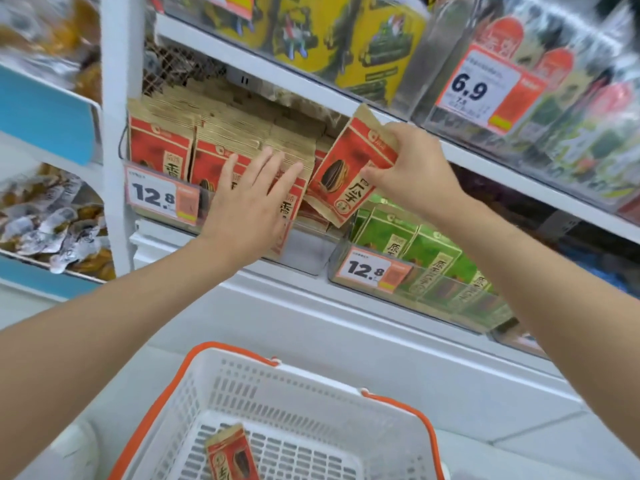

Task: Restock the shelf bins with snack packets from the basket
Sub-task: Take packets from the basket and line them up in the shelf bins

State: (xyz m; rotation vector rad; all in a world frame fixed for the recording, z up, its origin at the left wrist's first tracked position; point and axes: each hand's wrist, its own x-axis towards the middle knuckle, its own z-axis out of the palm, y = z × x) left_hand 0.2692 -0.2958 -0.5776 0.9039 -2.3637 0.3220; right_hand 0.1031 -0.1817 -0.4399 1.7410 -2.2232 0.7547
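Note:
My right hand (412, 171) grips a red and tan sunflower-seed packet (349, 168), tilted, at the right end of the clear shelf bin (304, 251). Several matching red packets (162, 147) stand in rows in that bin. My left hand (249, 202) lies flat with straight fingers against the front packets near the bin's middle. Below, a white basket with orange rim and handles (194, 362) sits on the floor, and one more red packet (232, 455) lies in it.
Green packets (415, 244) fill the neighbouring bin to the right, behind a 12.8 price tag (367, 268). The shelf above carries yellow bags (346, 36) and a 6.9 tag (485, 84). At the left, another rack holds loose wrapped snacks (52, 226).

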